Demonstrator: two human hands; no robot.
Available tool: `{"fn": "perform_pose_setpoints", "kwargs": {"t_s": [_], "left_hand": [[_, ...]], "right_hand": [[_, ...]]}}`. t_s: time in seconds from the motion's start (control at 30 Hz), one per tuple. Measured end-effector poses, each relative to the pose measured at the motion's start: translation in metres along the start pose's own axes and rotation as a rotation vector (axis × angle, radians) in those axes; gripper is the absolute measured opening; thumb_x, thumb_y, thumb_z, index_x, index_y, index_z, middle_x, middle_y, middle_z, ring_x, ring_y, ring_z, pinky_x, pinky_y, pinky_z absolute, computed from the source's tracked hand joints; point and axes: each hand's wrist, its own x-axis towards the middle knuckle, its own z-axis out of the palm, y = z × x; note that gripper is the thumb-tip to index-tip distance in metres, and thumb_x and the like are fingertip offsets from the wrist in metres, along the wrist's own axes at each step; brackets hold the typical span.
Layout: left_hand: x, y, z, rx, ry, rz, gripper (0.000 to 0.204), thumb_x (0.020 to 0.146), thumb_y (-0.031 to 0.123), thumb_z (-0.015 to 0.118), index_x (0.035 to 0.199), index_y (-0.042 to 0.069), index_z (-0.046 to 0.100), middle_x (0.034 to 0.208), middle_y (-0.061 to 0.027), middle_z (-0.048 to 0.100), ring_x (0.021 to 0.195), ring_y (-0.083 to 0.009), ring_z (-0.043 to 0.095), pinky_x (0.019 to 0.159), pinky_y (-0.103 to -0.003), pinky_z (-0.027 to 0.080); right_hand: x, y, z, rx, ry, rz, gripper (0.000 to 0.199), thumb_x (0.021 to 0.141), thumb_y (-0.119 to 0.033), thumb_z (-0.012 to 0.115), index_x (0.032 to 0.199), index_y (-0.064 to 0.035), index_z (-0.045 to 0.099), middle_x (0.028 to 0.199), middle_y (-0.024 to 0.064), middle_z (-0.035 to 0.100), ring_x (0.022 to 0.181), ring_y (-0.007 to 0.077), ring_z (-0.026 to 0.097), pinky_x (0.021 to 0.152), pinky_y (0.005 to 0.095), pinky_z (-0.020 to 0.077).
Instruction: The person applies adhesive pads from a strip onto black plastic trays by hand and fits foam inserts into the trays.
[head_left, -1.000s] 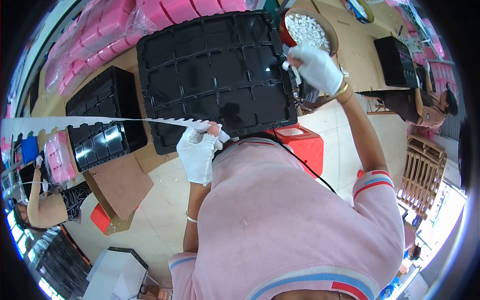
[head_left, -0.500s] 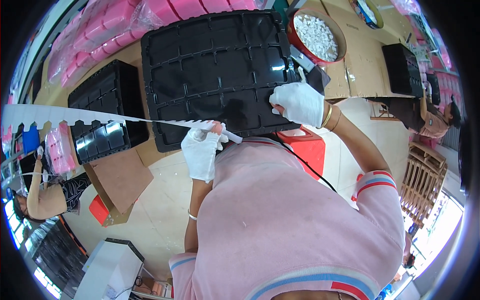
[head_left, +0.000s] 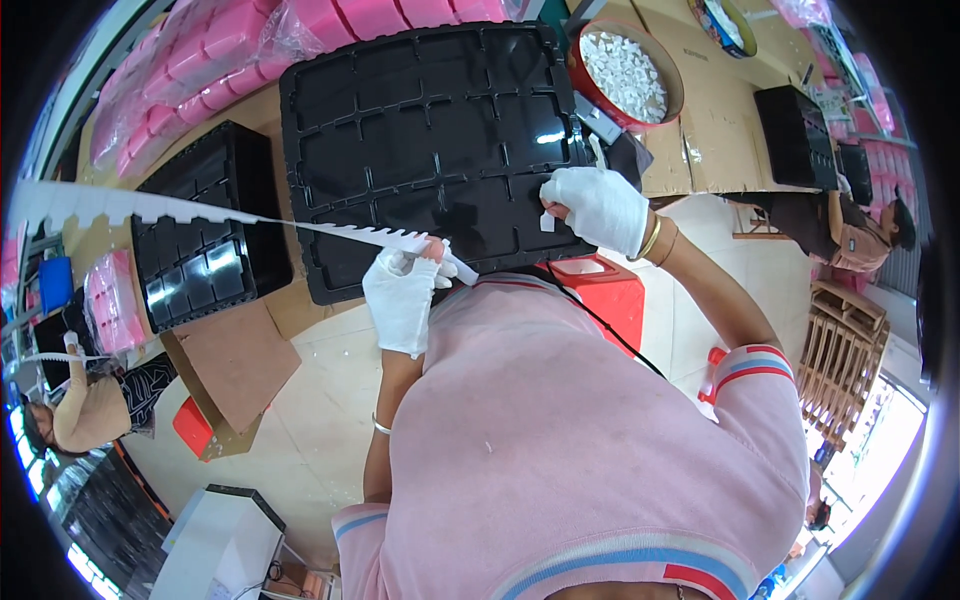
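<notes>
My gloved left hand [head_left: 398, 303] is closed on a long white strip [head_left: 190, 210] with a notched edge. The strip stretches away to the left, and its short end pokes out to the right of my fingers. A white glove also covers my right hand [head_left: 600, 208], whose bare fingertips pinch a small white piece [head_left: 547, 221]. That hand is above the right edge of a stack of glossy black plastic trays [head_left: 420, 150], divided into cells. The left hand is over the near edge of the same trays.
Beyond my right hand stands a round red tub [head_left: 625, 80] of small white pieces, next to a small grey box [head_left: 597, 118]. More black trays [head_left: 205, 230] stand at left. Wrapped pink blocks [head_left: 215, 50] line the back. A red stool [head_left: 600, 300] stands below the table edge; other people work at both sides.
A small white piece now shows below my right fingertips. The left hand keeps hold of the strip, whose far end has swung slightly upward in view.
</notes>
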Motion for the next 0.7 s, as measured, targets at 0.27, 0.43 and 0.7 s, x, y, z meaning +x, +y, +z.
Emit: {"fn": "perform_pose_setpoints", "kwargs": {"t_s": [0.27, 0.43, 0.7], "left_hand": [[-0.001, 0.002, -0.002, 0.037, -0.031, -0.008, 0.019, 0.095, 0.009, 0.071, 0.109, -0.004, 0.069, 0.090, -0.0126, 0.073, 0.072, -0.0139, 0.068, 0.062, -0.024, 0.053], [0.000, -0.002, -0.002, -0.011, -0.034, 0.005, 0.019, 0.094, 0.008, 0.072, 0.109, -0.004, 0.069, 0.089, -0.0127, 0.073, 0.071, -0.0134, 0.068, 0.062, -0.023, 0.053], [0.001, -0.004, -0.005, 0.003, -0.057, 0.011, 0.016, 0.094, 0.008, 0.072, 0.105, -0.003, 0.070, 0.087, -0.0111, 0.073, 0.068, -0.0115, 0.066, 0.057, -0.022, 0.049]], "right_hand": [[0.004, -0.007, -0.001, -0.012, -0.094, 0.058, 0.005, 0.089, -0.009, 0.067, 0.085, -0.0067, 0.066, 0.082, 0.0122, 0.067, 0.076, 0.0339, 0.068, 0.066, 0.0406, 0.0542], [0.003, -0.017, 0.003, -0.128, -0.110, 0.081, 0.008, 0.089, -0.012, 0.066, 0.083, -0.0064, 0.066, 0.081, 0.0140, 0.066, 0.075, 0.0355, 0.067, 0.067, 0.0434, 0.0544], [-0.005, -0.011, 0.013, -0.076, -0.031, 0.098, 0.009, 0.089, -0.012, 0.064, 0.085, -0.0049, 0.065, 0.082, 0.0167, 0.063, 0.078, 0.0365, 0.066, 0.070, 0.0448, 0.0542]]}}
